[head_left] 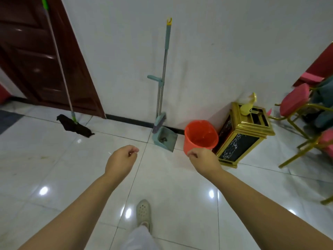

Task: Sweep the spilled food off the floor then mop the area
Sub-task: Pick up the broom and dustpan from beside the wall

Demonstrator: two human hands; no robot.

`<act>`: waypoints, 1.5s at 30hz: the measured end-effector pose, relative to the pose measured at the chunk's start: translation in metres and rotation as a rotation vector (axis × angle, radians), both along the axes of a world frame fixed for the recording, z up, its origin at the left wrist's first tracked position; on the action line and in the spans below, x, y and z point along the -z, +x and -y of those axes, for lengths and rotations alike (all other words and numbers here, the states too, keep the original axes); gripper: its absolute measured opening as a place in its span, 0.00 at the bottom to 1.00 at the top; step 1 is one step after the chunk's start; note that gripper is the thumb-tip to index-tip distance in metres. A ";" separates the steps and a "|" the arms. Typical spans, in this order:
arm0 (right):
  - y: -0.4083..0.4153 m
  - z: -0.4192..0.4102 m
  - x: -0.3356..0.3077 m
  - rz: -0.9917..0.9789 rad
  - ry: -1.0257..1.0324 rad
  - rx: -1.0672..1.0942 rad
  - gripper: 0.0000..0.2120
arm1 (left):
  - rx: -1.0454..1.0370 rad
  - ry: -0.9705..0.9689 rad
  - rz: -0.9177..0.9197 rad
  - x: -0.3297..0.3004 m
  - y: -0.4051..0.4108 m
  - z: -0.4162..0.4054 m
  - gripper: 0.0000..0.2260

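Note:
A teal broom with a yellow tip stands against the white wall, its bristles resting in a teal dustpan that holds a small dark clump of debris. A mop with a green-and-pink handle leans on the brown door, its dark head flat on the tiles. My left hand and my right hand reach forward over the floor, both with fingers curled shut and nothing in them. The right hand hovers just in front of an orange bucket.
A gold-and-black marble-look bin with a yellow object on top stands right of the bucket. Stacked pink and teal chairs with gold legs fill the right side. A faint smear marks the tiles at left. My shoe is below.

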State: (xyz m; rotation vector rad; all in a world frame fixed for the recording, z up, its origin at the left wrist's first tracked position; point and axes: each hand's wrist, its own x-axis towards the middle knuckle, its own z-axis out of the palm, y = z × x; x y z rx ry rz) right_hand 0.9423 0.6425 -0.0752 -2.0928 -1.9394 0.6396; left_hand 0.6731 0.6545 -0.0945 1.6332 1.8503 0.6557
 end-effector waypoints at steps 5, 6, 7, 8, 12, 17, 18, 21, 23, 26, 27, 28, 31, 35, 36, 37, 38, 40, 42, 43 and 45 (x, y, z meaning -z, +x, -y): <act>-0.008 -0.105 -0.002 -0.024 0.000 0.009 0.13 | 0.016 -0.002 0.007 0.003 -0.004 -0.111 0.10; -0.011 -0.128 -0.005 -0.023 0.001 0.016 0.13 | 0.021 -0.005 0.007 0.002 -0.006 -0.135 0.10; -0.014 -0.151 -0.007 -0.033 0.001 0.028 0.13 | 0.029 -0.009 0.004 0.000 -0.008 -0.157 0.10; -0.017 -0.173 -0.009 -0.051 0.002 0.043 0.13 | 0.039 -0.010 -0.004 -0.003 -0.010 -0.180 0.11; -0.026 -0.250 -0.014 -0.149 0.016 0.149 0.12 | 0.059 -0.008 -0.021 -0.010 -0.015 -0.263 0.11; -0.026 -0.326 -0.012 -0.217 -0.014 0.169 0.11 | 0.111 -0.007 -0.035 -0.008 -0.007 -0.344 0.09; -0.024 -0.343 -0.011 -0.233 -0.023 0.167 0.11 | 0.116 -0.006 -0.035 -0.006 -0.004 -0.359 0.09; -0.018 -0.398 -0.004 -0.298 -0.053 0.169 0.11 | 0.116 -0.009 -0.051 -0.001 0.005 -0.399 0.09; -0.014 -0.438 0.000 -0.364 -0.071 0.175 0.12 | 0.106 -0.011 -0.059 0.002 0.011 -0.426 0.09; -0.008 -0.498 0.005 -0.505 -0.101 0.172 0.11 | 0.067 -0.018 -0.048 0.007 0.022 -0.469 0.09; -0.006 -0.518 0.005 -0.547 -0.106 0.170 0.12 | 0.048 -0.019 -0.035 0.007 0.027 -0.483 0.10; -0.004 -0.538 0.006 -0.574 -0.115 0.168 0.12 | 0.031 -0.019 -0.028 0.007 0.033 -0.497 0.10; 0.000 -0.593 0.005 -0.556 -0.159 0.130 0.11 | -0.014 -0.018 -0.028 0.006 0.051 -0.535 0.11; 0.001 -0.656 0.005 -0.413 -0.093 -0.034 0.18 | -0.080 -0.021 -0.046 0.007 0.072 -0.572 0.10; 0.000 -0.668 0.005 -0.382 -0.070 -0.076 0.18 | -0.098 -0.022 -0.050 0.009 0.075 -0.578 0.11; -0.002 -0.679 0.006 -0.352 -0.049 -0.116 0.17 | -0.115 -0.025 -0.053 0.011 0.078 -0.583 0.11; -0.003 -0.688 0.008 -0.326 -0.035 -0.148 0.15 | -0.134 -0.030 -0.054 0.014 0.080 -0.586 0.11; -0.006 -0.703 0.013 -0.302 -0.033 -0.171 0.13 | -0.163 -0.041 -0.054 0.020 0.083 -0.591 0.11; -0.008 -0.711 0.018 -0.283 -0.036 -0.182 0.14 | -0.183 -0.054 -0.057 0.025 0.083 -0.593 0.11; -0.009 -0.713 0.020 -0.278 -0.028 -0.193 0.14 | -0.193 -0.058 -0.058 0.027 0.083 -0.593 0.11; -0.011 -0.717 0.021 -0.291 -0.023 -0.223 0.13 | -0.220 -0.063 -0.056 0.031 0.081 -0.595 0.11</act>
